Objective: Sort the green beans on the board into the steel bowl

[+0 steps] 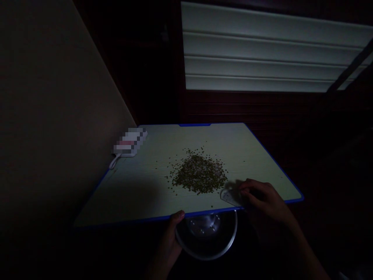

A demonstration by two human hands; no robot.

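A loose heap of small dark seeds or beans (201, 173) lies on the pale, blue-edged tabletop (140, 202), with stray ones around it. My right hand (260, 196) is closed on a thin, flat, whitish piece like a scraper or card (230, 197), which touches the table just right of the heap's near side. Below the front edge hangs a metal bowl (231, 239), partly under the table. Its left rim is in my left hand (174, 237), whose thumb rests by the blue table edge. The fingers under the bowl are hidden.
On the table's far left corner lies a flat white device (131, 142) with a strap, its face blurred out. A wall or panel (96, 97) rises along the left side. Behind stands a dark wooden frame with pale slatted panels (247, 58). The room is dim.
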